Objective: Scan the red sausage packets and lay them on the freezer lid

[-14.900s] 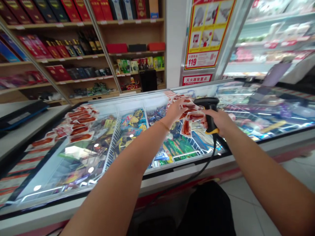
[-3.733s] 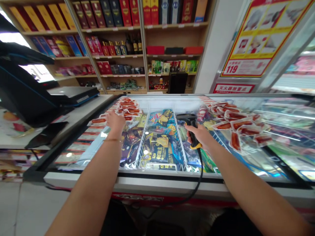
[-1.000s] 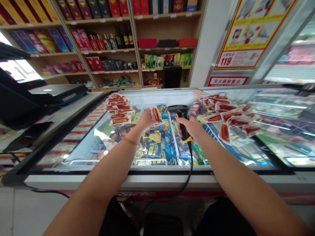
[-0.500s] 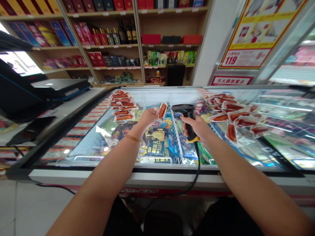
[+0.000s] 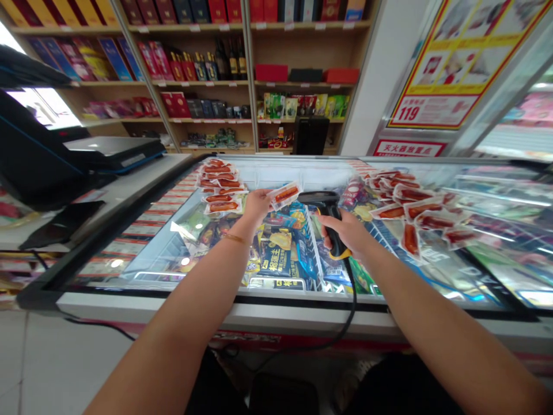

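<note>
In my left hand [image 5: 258, 206] is a packaged sausage [image 5: 286, 195], pinched at its left end and lying nearly level above the freezer glass. My right hand [image 5: 345, 230] is wrapped round the handle of a black and yellow barcode scanner [image 5: 320, 199], whose head points left at the sausage packet, a small gap apart. The scanner's cable [image 5: 353, 300] hangs down over the freezer's front edge. Several packaged sausages [image 5: 221, 199] form a pile to the left of my left hand. A second, looser pile of sausage packets [image 5: 410, 210] lies right of the scanner.
Beneath the hands stretches a glass-topped chest freezer [image 5: 155, 302] with bagged frozen goods [image 5: 276, 253] inside. A counter with a scale [image 5: 116, 151] stands at left. Shelves [image 5: 196, 83] of boxes and bottles line the back, beside a wall poster [image 5: 458, 69].
The sausage packet in my left hand has turned from nearly upright to nearly level, its face toward the scanner. The view has shifted slightly; my right hand keeps its grip.
</note>
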Action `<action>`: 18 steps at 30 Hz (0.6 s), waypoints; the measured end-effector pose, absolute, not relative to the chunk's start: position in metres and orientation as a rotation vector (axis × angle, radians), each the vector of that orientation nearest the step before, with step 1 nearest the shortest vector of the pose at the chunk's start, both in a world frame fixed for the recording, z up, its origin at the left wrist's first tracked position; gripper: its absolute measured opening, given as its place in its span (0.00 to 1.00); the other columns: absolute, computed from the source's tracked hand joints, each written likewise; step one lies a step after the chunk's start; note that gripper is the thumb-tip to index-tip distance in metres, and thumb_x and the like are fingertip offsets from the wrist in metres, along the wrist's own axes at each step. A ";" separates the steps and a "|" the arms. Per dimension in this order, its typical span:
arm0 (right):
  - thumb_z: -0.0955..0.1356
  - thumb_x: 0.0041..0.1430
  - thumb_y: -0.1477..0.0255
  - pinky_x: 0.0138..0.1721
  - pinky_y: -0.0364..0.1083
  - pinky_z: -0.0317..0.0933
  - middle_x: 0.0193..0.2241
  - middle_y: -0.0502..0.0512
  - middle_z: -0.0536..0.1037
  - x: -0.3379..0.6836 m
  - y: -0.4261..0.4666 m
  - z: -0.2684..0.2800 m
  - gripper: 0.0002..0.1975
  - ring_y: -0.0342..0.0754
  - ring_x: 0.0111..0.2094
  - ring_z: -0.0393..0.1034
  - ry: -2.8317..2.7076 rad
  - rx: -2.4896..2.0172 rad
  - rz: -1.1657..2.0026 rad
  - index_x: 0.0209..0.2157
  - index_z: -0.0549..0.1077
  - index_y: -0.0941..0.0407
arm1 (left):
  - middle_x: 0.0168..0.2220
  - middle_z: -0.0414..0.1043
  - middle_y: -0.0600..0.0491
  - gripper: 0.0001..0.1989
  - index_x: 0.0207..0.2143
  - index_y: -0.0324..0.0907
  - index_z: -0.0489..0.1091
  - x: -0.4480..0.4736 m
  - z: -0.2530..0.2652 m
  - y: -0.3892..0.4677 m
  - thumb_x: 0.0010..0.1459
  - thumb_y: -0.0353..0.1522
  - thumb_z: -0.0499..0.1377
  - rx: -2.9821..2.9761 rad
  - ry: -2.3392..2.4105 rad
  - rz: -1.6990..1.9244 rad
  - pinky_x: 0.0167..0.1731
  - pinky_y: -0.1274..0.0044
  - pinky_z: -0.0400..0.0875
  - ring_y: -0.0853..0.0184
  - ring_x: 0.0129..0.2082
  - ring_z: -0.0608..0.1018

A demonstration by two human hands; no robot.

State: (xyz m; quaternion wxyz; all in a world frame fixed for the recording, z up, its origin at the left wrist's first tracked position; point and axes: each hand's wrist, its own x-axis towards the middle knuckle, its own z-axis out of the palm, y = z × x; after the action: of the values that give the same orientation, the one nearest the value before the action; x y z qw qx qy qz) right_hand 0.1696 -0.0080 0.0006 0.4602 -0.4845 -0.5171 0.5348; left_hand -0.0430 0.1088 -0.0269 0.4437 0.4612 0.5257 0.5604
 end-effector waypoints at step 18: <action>0.71 0.53 0.63 0.16 0.41 0.62 0.18 0.44 0.69 0.166 -0.018 0.003 0.15 0.41 0.14 0.65 -1.610 -1.196 1.227 0.37 0.68 0.56 | 0.35 0.79 0.49 0.15 0.44 0.36 0.75 -0.049 -0.035 0.123 0.53 0.28 0.60 1.264 1.300 1.436 0.35 0.72 0.77 0.65 0.32 0.81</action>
State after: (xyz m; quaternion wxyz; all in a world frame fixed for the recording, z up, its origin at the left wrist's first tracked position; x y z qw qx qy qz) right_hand 0.1660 -0.0183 0.0029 0.3850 -0.4695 -0.6320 0.4816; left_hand -0.0485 0.1228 -0.0349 0.4026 0.5002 0.5145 0.5683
